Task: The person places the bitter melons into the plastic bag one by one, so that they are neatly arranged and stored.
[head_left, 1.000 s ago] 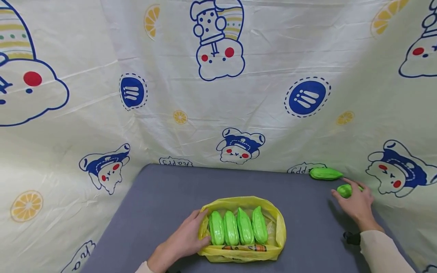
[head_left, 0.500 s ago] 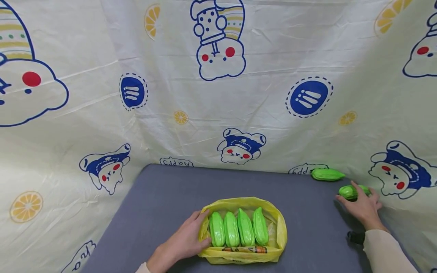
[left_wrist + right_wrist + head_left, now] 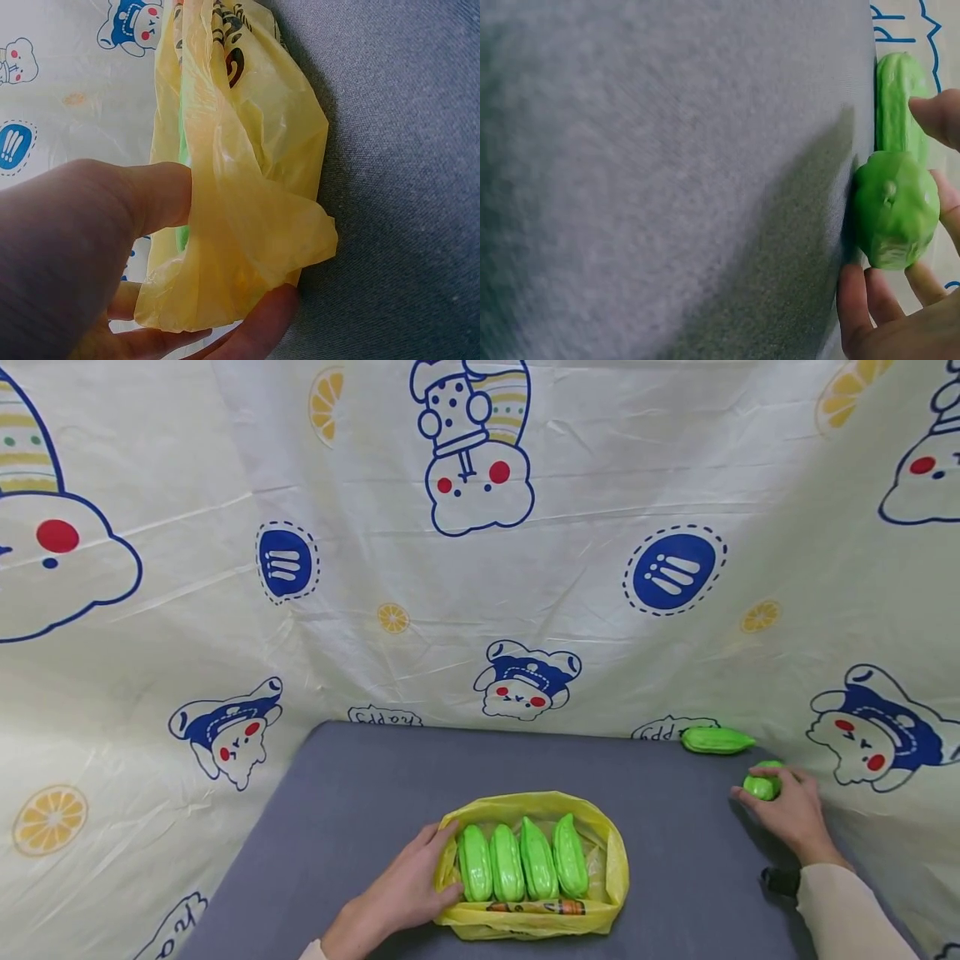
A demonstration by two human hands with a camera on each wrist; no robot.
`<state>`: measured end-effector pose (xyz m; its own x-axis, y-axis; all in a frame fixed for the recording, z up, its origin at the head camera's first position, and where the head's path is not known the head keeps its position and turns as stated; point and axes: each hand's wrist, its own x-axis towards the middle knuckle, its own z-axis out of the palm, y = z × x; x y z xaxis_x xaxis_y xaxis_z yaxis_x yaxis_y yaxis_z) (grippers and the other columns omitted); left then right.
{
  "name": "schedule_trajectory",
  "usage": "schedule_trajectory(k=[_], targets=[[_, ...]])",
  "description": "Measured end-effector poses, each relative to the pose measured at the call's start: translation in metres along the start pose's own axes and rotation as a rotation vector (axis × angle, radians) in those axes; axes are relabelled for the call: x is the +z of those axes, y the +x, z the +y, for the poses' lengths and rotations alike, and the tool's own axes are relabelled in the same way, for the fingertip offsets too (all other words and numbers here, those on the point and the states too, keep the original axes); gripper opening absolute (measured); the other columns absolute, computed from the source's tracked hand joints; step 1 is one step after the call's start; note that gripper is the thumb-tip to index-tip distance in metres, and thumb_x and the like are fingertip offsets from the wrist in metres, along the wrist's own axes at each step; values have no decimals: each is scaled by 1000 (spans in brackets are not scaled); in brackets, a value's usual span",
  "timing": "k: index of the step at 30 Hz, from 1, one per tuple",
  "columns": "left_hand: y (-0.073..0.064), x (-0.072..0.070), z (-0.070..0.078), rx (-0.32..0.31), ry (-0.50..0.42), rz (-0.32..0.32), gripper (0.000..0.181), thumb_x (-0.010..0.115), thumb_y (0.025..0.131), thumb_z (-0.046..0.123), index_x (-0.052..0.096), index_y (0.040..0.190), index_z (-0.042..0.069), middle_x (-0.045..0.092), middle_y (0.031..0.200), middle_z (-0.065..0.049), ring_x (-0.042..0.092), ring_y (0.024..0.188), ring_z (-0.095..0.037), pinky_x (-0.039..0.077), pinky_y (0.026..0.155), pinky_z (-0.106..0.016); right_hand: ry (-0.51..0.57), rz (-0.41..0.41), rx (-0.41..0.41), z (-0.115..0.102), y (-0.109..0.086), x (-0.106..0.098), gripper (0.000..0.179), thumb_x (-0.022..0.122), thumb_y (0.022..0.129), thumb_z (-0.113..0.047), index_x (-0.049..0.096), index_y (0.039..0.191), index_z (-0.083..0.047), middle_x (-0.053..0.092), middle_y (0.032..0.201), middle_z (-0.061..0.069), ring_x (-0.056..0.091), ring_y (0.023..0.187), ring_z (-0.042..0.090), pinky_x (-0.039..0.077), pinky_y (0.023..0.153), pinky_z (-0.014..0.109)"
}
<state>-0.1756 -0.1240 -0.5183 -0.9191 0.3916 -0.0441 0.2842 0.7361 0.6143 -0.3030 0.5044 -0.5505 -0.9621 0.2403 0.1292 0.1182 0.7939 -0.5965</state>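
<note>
My left hand (image 3: 408, 877) grips the left rim of a yellow plastic bag (image 3: 540, 927); the left wrist view shows its thumb (image 3: 161, 196) inside and other fingers outside the film. Several green ridged gourds (image 3: 507, 864) lie side by side in the bag. Over at the right end of the table, my right hand (image 3: 797, 806) holds another green ridged gourd (image 3: 761, 787), thumb and fingers around it. Its blunt end with a small stem nub (image 3: 889, 192) faces the right wrist camera. Just beyond, a further green gourd (image 3: 717, 741) lies at the table's back edge.
The grey cloth-covered table (image 3: 397, 785) carries everything. A white printed curtain (image 3: 570, 585) hangs close behind its back edge and along the right side. A dark wrist-worn device (image 3: 780, 882) sits at the right sleeve.
My right hand shifted slightly right. The gourd in its grasp lay crosswise half a second ago and now shows its end. Left hand and bag have kept their places.
</note>
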Motion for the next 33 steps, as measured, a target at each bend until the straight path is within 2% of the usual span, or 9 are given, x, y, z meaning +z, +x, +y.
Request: schedule_trajectory(k=[4, 7, 10, 13, 19, 22, 25, 27, 33], targets=[[-1, 1, 0, 2, 4, 1, 91, 88, 100, 30, 46, 178, 7, 57, 171, -23, 63, 154, -45, 58, 118, -68, -22, 2, -19, -3, -2, 0, 56, 74, 115, -32, 62, 142, 15, 37, 158, 55, 36, 145, 71, 38, 112, 81], [-2, 2, -2, 4, 9, 4, 91, 88, 100, 31, 46, 178, 7, 57, 170, -23, 63, 154, -45, 58, 118, -68, -56, 2, -42, -3, -3, -2, 52, 77, 113, -31, 67, 136, 14, 54, 141, 51, 55, 124, 62, 49, 93, 63], [-2, 2, -1, 11, 9, 8, 91, 87, 100, 30, 46, 178, 7, 57, 170, -23, 63, 154, -45, 59, 118, -68, -87, 11, -46, -2, -5, -3, 47, 79, 111, -30, 69, 130, 11, 68, 124, 44, 65, 101, 49, 46, 77, 44], [-2, 2, 0, 17, 10, 10, 91, 88, 100, 30, 46, 178, 6, 57, 170, -23, 63, 154, -45, 59, 118, -68, -93, 1, -21, -3, -7, -5, 43, 77, 112, -33, 69, 126, 7, 71, 118, 38, 66, 96, 44, 44, 74, 38], [-3, 1, 2, 27, 27, 13, 91, 88, 101, 30, 46, 178, 6, 57, 170, -23, 64, 152, -45, 60, 117, -67, -98, -6, -23, -6, -13, -7, 37, 77, 112, -35, 69, 119, 1, 72, 115, 33, 65, 95, 42, 43, 75, 40], [-3, 1, 2, 28, 27, 11, 90, 88, 101, 30, 47, 177, 6, 58, 169, -22, 64, 152, -44, 60, 116, -67, -85, -13, -30, -8, -17, -7, 36, 76, 113, -33, 66, 121, 1, 70, 127, 37, 66, 104, 48, 48, 80, 47], [-3, 1, 4, 27, 23, 9, 90, 88, 101, 30, 47, 177, 5, 57, 170, -23, 64, 153, -45, 59, 117, -68, -57, -40, -23, -12, -19, -6, 42, 75, 114, -32, 62, 132, 3, 64, 148, 45, 64, 123, 60, 53, 93, 64], [-3, 1, 5, 26, 24, 9, 90, 88, 101, 30, 47, 177, 5, 57, 170, -24, 63, 153, -46, 59, 117, -68, -39, -60, -18, -15, -21, -5, 48, 74, 114, -31, 58, 143, 4, 58, 158, 47, 59, 135, 66, 50, 102, 75], [-4, 2, 5, 20, 19, -1, 90, 88, 101, 31, 46, 177, 6, 57, 170, -24, 63, 153, -46, 59, 116, -68, -21, -111, -22, -23, -26, -4, 70, 75, 114, -27, 46, 169, 2, 51, 164, 48, 53, 143, 68, 47, 105, 77]])
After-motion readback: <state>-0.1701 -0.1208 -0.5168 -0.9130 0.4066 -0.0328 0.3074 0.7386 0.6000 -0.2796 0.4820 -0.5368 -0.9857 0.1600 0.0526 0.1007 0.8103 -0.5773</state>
